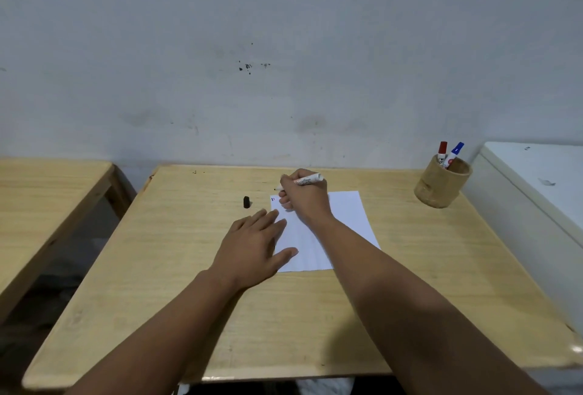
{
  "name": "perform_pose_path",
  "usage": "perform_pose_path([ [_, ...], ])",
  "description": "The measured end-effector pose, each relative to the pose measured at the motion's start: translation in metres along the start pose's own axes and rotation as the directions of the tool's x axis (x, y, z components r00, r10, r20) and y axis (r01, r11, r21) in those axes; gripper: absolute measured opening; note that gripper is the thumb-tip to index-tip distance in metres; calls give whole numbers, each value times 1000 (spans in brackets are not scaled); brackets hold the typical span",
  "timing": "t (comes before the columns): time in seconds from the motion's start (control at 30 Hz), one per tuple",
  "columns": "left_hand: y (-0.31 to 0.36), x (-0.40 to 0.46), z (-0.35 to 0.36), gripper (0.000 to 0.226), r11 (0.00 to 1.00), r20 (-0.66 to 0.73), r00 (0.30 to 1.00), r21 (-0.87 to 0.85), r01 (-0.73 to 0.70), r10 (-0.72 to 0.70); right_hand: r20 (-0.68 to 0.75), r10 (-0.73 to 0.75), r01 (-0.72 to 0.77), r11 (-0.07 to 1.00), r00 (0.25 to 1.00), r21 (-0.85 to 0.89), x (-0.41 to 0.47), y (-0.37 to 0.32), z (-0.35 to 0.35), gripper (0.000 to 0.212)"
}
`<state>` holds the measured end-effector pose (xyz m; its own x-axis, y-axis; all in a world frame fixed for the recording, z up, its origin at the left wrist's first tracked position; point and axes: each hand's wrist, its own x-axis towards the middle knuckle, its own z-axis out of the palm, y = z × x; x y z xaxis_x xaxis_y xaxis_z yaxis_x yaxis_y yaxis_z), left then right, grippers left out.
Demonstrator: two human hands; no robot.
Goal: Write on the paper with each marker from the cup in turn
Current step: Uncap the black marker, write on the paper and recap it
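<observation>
A white sheet of paper (347,221) lies on the wooden table (157,268). My right hand (303,199) grips an uncapped white marker (307,180), its tip pointing left just beyond the sheet's top left corner. Small red and blue marks (273,198) show in that corner. My left hand (255,243) lies flat, fingers spread, on the sheet's left edge. A black cap (246,202) rests on the table left of the paper. A bamboo cup (441,185) at the far right holds a red-capped marker (442,151) and a blue-capped marker (456,153).
A second wooden table (47,192) stands to the left across a gap. A white cabinet or appliance (536,180) abuts the table's right side. A stained pale wall runs behind the table.
</observation>
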<state>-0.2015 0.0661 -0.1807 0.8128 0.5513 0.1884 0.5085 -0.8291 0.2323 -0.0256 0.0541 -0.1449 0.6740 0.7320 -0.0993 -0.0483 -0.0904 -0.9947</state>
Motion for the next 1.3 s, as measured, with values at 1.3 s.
perform_pose_path([
  [1.3, 2, -12, -7, 95, 989, 19, 989, -23, 146, -146, -164, -120, 138, 985, 979, 103, 0, -13, -16, 28],
])
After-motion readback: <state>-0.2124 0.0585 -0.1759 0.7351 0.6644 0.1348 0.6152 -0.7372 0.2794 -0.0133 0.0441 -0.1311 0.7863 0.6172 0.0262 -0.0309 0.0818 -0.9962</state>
